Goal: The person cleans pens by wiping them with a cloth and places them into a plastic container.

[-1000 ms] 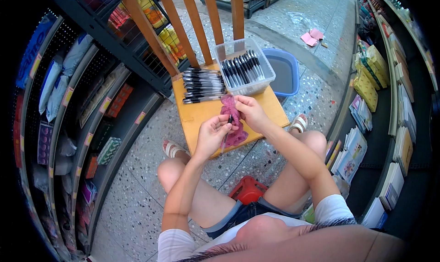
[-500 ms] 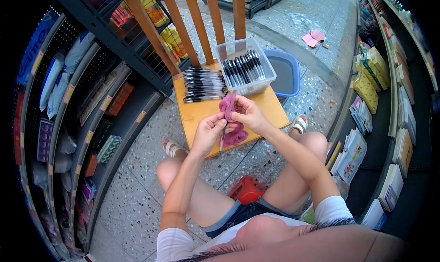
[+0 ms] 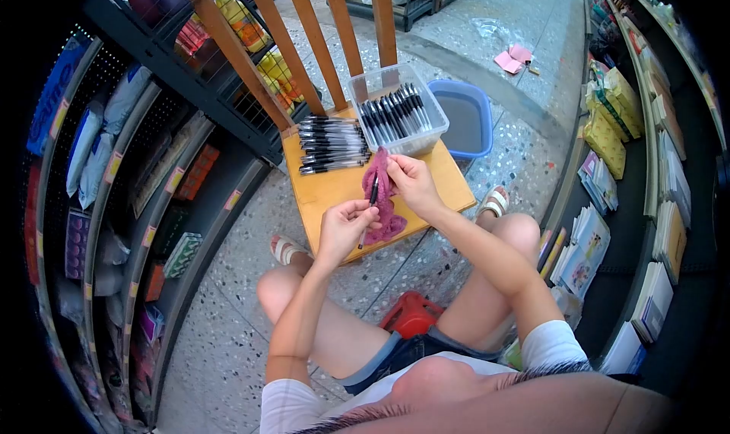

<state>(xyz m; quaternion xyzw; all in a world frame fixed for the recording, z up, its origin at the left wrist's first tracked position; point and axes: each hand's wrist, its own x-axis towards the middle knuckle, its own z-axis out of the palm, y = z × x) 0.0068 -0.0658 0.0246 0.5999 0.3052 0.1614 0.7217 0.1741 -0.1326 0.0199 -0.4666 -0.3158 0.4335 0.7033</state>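
My left hand [image 3: 347, 225] pinches a pen [image 3: 374, 191] with a black cap end pointing up and a clear barrel running down below the fingers. Above and to the right, my right hand [image 3: 413, 182] grips the top of a purple-pink cloth [image 3: 388, 223], which hangs down behind the pen onto the chair seat. Beyond the hands, a clear plastic box [image 3: 417, 146] holds several black-capped pens [image 3: 395, 115] standing on a slant. Left of the box, a row of more pens [image 3: 332, 147] lies flat on the yellow wooden seat [image 3: 318, 199].
A blue basin [image 3: 489, 122] with greyish water stands on the floor behind the chair. Shelves of packaged goods [image 3: 182, 250] curve along the left, and shelves of notebooks [image 3: 584, 248] along the right. A red stool [image 3: 413, 315] shows between my legs.
The cloth has come away from around the pen. My right hand has drawn it slightly up, while my left hand has moved slightly down with the pen, exposing its black upper end.
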